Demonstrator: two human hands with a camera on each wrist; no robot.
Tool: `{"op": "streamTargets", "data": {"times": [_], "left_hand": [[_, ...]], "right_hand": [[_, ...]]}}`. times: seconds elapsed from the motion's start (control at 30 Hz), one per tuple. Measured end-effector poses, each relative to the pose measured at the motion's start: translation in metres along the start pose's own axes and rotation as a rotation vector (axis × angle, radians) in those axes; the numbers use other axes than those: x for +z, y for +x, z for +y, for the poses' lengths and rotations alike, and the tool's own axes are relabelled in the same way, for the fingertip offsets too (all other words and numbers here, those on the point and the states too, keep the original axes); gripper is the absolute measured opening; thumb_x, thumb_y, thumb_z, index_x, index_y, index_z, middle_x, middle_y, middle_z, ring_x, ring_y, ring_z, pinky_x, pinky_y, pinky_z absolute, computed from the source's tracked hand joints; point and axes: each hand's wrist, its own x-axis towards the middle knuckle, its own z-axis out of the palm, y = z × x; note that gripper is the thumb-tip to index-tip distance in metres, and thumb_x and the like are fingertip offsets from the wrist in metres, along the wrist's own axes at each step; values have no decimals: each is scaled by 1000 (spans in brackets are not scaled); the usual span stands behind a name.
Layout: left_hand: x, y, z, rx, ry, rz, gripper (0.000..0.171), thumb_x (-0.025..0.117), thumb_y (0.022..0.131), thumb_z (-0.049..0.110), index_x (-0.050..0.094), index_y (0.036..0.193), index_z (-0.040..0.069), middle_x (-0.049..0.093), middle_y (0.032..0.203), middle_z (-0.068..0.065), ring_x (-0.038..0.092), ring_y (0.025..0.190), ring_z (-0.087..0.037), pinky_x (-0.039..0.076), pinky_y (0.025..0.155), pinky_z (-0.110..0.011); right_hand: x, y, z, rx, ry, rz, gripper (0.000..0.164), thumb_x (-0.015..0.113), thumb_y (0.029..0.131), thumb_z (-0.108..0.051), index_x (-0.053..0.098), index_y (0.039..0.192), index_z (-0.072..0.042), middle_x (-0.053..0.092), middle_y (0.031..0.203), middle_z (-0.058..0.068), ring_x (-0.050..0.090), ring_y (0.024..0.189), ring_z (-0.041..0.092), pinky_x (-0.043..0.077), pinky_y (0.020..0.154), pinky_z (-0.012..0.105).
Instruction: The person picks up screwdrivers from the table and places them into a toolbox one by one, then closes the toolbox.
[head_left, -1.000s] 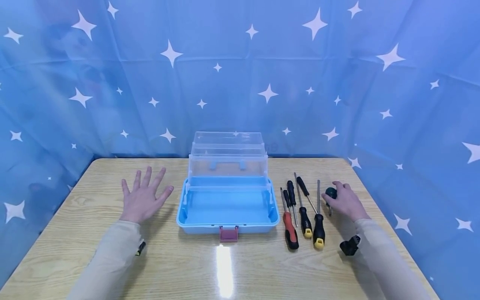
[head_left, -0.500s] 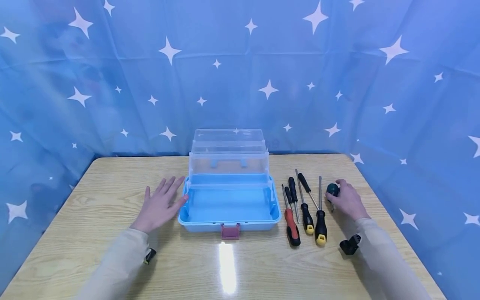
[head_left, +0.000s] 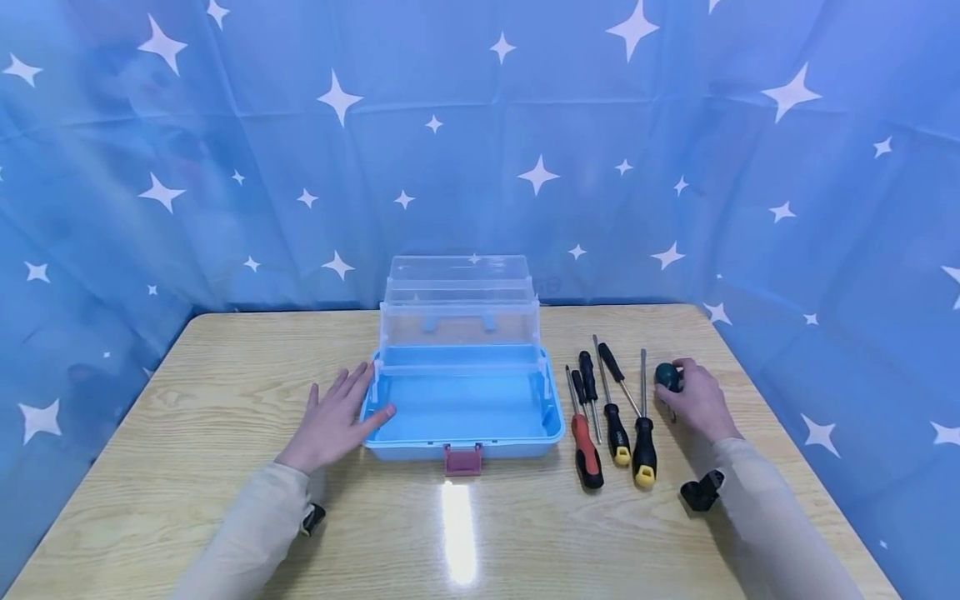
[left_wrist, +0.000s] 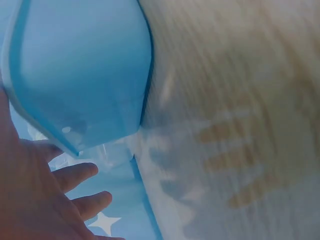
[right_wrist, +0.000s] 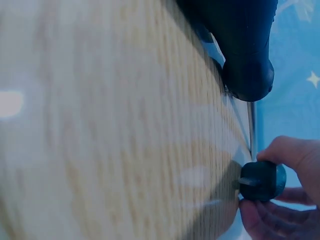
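Observation:
A light blue toolbox with its clear lid raised stands mid-table. My left hand is at its left side, fingers spread and straight, thumb over the rim. The left wrist view shows those fingers beside the blue outer wall. On the right, my right hand pinches the dark green handle of a stubby screwdriver between thumb and fingers. In the right wrist view the stubby screwdriver is low against the wooden surface, its short shaft facing the camera.
Several longer screwdrivers lie between toolbox and right hand, among them a red-and-black one and a black-and-yellow one. The toolbox has a maroon latch in front. A blue starred curtain hangs behind the wooden table.
My left hand has moved right from the bare wood to the toolbox's left rim. The right hand has stayed near its place, its fingers closing round the green screwdriver handle.

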Motion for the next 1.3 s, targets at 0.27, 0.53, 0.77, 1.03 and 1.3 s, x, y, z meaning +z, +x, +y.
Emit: {"op": "streamTargets", "data": {"times": [0.27,0.53,0.77,1.03,1.3], "left_hand": [[2,0,3,5,-88,-54,101,55,88,64,8,155,5,18,157,-20,17,141,-44,5,105,-70],[4,2,1,24,-277,-123,117,70,82,55,-10,154,7,8,158,-22,14,141,-43,6,106,-69],[6,2,-2,21,-418,-170,122,75,81,48,-19,152,14,0,158,-23,12,140,-46,17,107,-64],[3,0,-3,36,-468,-180,124,78,80,40,-19,151,10,1,157,-26,12,140,-48,21,106,-63],[5,1,-2,52,-523,-191,125,80,79,36,-19,152,11,3,157,-26,14,139,-48,23,105,-64]], "right_hand": [[2,-1,-2,-24,-20,12,56,62,90,-12,39,134,13,49,115,41,51,102,53,45,82,62],[2,-4,0,-17,-13,12,58,64,89,-8,39,137,10,50,117,40,51,105,53,44,86,63],[2,-6,3,-49,9,22,56,65,89,-8,42,137,8,53,115,37,54,103,50,45,84,61],[4,-3,6,-65,51,14,55,64,90,-9,42,138,7,54,115,36,55,102,49,47,82,59],[-2,-7,4,-78,109,8,55,65,90,-5,43,139,5,52,118,36,55,103,49,48,81,58]]}}
